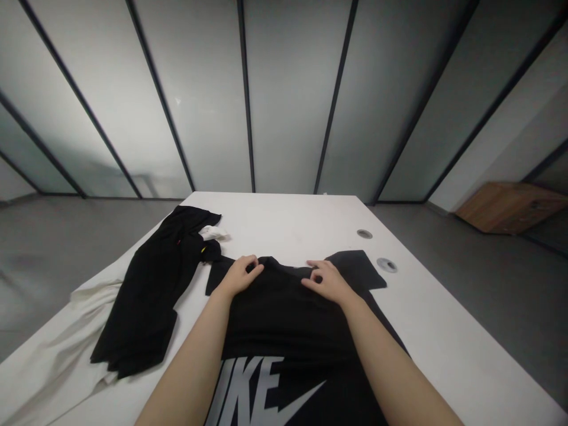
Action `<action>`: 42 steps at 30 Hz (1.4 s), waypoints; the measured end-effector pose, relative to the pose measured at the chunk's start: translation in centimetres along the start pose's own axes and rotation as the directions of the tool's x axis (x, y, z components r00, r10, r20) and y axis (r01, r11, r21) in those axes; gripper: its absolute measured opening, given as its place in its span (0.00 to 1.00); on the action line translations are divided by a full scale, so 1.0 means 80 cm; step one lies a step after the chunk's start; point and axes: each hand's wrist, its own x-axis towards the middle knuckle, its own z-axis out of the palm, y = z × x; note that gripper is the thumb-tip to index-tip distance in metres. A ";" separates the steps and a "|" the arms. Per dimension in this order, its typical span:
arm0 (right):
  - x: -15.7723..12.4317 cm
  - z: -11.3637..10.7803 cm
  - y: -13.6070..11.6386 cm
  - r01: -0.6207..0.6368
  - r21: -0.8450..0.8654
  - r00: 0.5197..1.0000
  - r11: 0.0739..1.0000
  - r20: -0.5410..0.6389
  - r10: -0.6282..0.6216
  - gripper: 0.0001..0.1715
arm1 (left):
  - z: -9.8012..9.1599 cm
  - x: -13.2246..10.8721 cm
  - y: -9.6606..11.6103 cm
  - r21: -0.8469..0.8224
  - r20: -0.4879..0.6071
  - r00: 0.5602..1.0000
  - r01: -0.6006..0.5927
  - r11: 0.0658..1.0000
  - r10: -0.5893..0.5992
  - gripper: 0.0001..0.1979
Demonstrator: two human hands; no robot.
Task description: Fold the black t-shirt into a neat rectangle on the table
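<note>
The black Nike T-shirt (288, 325) looks soft and light, best held by its shoulders (344, 264). Left hand (244, 273) and right hand (326, 281) curl there; I can't tell if they're pinching.

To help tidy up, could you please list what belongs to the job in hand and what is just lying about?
In use:
- black shirt with pale lettering
- left hand and right hand, near its neckline

Apparently lying about:
- other black garment, on the left
- pale cloth, partly beneath it

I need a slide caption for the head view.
Left hand and right hand at the neckline of a black T-shirt on a white table.
</note>
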 end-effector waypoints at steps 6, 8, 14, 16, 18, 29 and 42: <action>0.001 -0.008 -0.005 -0.177 0.017 0.983 0.984 -0.036 0.178 0.15 | 0.007 0.003 -0.010 -0.028 0.021 0.997 0.073 0.997 -0.072 0.24; 0.001 -0.008 0.001 -0.199 0.004 0.976 0.980 -0.085 0.198 0.12 | 0.008 0.001 -0.013 -0.031 -0.005 0.995 0.100 0.995 -0.100 0.17; 0.000 -0.011 0.015 -0.334 -0.120 0.941 0.935 -0.097 0.323 0.22 | 0.000 0.000 -0.008 0.004 0.056 0.986 0.159 0.987 -0.159 0.21; -0.001 -0.015 0.015 -0.380 -0.151 0.925 0.912 -0.067 0.374 0.20 | -0.003 0.001 -0.005 0.031 0.120 0.983 0.137 0.990 -0.140 0.19; -0.002 -0.019 0.014 -0.409 -0.143 0.913 0.901 -0.059 0.404 0.19 | -0.005 0.002 -0.003 0.040 0.168 0.980 0.104 0.994 -0.109 0.18; 0.000 -0.014 0.032 -0.219 -0.073 0.888 0.973 -0.429 0.167 0.11 | -0.002 0.005 -0.015 0.112 -0.064 0.996 -0.052 0.992 0.060 0.11; 0.003 0.016 0.029 -0.086 0.175 0.943 0.981 -0.305 0.138 0.39 | 0.020 0.010 0.017 0.192 -0.336 0.930 0.223 0.956 -0.150 0.22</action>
